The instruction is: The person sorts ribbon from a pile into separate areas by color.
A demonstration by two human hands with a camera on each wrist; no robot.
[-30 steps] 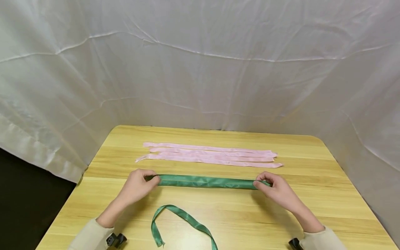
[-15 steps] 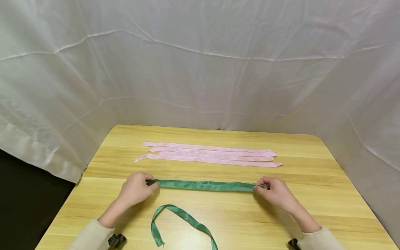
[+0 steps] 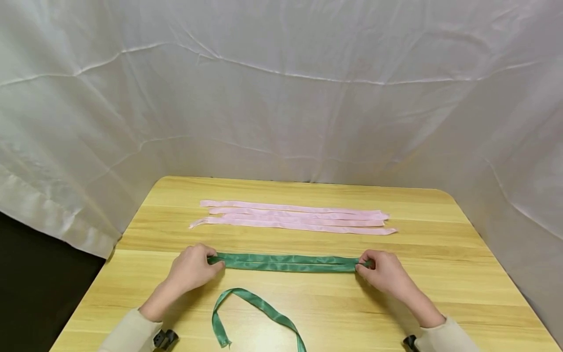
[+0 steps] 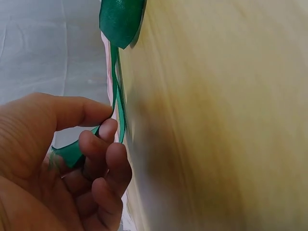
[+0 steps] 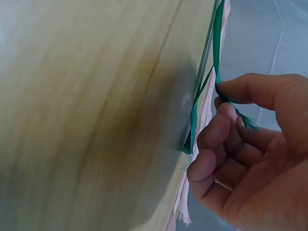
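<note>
A green ribbon (image 3: 288, 262) lies stretched straight across the wooden table (image 3: 462, 244), doubled into two layers. My left hand (image 3: 193, 268) pinches its left end (image 4: 72, 153) between thumb and fingers. My right hand (image 3: 382, 273) pinches the right end (image 5: 219, 91) the same way. Both hands rest low on the table. A second green ribbon (image 3: 255, 313) lies loose in a curve near the front edge, between my forearms, its end also showing at the top of the left wrist view (image 4: 120, 19).
Several pink ribbons (image 3: 292, 217) lie side by side in straight rows behind the green one. White cloth (image 3: 281, 98) hangs behind and around the table. Pink ribbon ends (image 5: 185, 202) show beside my right hand.
Both hands have lowered the stretched green ribbon toward me and down onto the table. The ribbon now lies flatter, its two layers showing. The pink ribbons and the loose green one have not moved.
</note>
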